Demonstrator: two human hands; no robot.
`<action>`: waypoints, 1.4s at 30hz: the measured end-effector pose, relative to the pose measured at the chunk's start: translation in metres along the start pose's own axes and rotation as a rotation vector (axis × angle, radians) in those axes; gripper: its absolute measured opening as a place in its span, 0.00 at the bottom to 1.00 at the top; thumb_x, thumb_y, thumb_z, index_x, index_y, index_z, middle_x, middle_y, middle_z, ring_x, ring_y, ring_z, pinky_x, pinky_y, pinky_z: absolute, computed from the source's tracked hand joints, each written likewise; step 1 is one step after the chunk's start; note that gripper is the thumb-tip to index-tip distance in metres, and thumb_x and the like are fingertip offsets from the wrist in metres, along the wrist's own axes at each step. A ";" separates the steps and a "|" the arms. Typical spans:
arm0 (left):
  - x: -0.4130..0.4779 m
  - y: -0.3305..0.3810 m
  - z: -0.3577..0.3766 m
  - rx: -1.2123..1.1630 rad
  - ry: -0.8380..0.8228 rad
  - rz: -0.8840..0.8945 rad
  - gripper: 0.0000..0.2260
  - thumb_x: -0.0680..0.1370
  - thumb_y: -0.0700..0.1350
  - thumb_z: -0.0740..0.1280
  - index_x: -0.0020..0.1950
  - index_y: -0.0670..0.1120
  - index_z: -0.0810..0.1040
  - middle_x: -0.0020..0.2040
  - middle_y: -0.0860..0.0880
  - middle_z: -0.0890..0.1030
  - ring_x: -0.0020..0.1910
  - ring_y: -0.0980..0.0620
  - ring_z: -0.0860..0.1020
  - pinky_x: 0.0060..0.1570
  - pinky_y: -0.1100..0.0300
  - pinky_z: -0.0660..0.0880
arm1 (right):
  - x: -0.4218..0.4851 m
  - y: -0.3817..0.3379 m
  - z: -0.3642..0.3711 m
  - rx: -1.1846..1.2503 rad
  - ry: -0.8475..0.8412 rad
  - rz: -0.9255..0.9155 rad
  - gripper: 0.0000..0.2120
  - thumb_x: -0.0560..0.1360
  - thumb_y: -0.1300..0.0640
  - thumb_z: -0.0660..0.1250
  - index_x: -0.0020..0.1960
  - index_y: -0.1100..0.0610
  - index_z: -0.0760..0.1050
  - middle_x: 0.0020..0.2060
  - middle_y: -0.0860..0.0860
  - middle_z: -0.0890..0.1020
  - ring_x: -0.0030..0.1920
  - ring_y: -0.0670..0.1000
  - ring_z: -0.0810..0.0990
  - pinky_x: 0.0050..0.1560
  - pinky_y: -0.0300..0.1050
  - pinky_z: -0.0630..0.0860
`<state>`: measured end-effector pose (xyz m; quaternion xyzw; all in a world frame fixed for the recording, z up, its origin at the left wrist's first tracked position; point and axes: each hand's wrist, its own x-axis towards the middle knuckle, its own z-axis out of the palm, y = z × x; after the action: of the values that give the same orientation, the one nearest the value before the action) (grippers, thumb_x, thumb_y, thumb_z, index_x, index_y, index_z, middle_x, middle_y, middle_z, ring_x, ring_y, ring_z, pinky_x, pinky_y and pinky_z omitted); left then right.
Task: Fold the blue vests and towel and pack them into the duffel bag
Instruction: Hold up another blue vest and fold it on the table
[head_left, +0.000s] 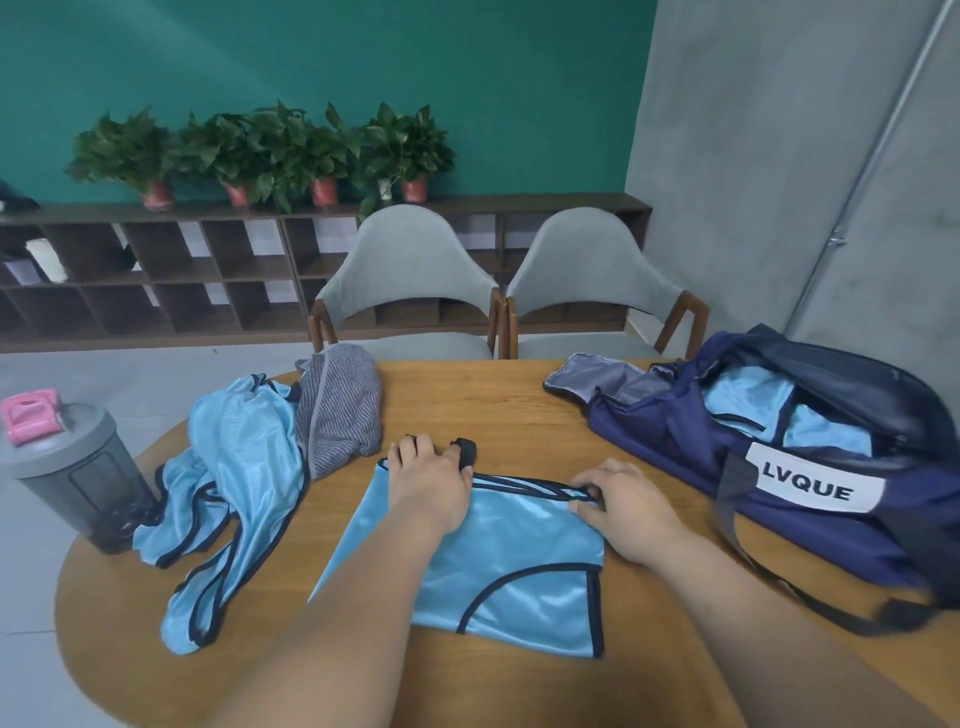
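Observation:
A light blue vest (524, 566) with dark trim lies partly folded on the wooden table (483, 410) in front of me. My left hand (428, 480) grips its far left edge, fingers curled over the fabric. My right hand (621, 506) pinches the dark-trimmed far right edge. An unfolded blue vest (236, 478) lies crumpled at the left. Beside it sits a bunched grey striped towel (337, 405). The navy duffel bag (779, 457) lies open at the right, with light blue fabric (748, 402) showing inside it.
A grey shaker bottle (72, 462) with a pink lid stands at the table's left edge. Two grey chairs (410, 280) are at the far side. Behind them runs a low shelf (156, 270) with potted plants.

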<state>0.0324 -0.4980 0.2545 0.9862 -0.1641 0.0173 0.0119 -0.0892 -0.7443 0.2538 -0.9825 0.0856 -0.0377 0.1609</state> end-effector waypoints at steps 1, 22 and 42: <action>0.000 0.002 -0.002 -0.012 0.026 -0.013 0.22 0.85 0.60 0.55 0.73 0.51 0.74 0.70 0.43 0.68 0.72 0.39 0.62 0.80 0.41 0.52 | 0.002 0.000 -0.001 0.016 -0.012 0.012 0.16 0.79 0.39 0.70 0.64 0.42 0.78 0.49 0.42 0.74 0.54 0.46 0.74 0.56 0.44 0.73; -0.154 0.077 -0.006 -0.048 0.129 0.767 0.21 0.79 0.65 0.61 0.66 0.56 0.75 0.54 0.49 0.75 0.55 0.45 0.74 0.52 0.47 0.76 | 0.024 -0.013 -0.016 0.338 -0.029 0.210 0.11 0.72 0.45 0.79 0.45 0.49 0.80 0.42 0.47 0.83 0.44 0.47 0.82 0.42 0.43 0.75; -0.175 0.071 -0.044 -1.024 0.356 0.378 0.09 0.86 0.44 0.64 0.61 0.53 0.82 0.52 0.59 0.77 0.48 0.61 0.77 0.49 0.67 0.72 | 0.021 -0.021 -0.050 0.928 -0.049 0.388 0.11 0.72 0.60 0.80 0.52 0.60 0.83 0.44 0.58 0.87 0.39 0.52 0.85 0.41 0.48 0.84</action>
<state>-0.1578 -0.5075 0.2929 0.7901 -0.3205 0.1033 0.5122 -0.0708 -0.7440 0.3082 -0.7739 0.2374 -0.0183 0.5868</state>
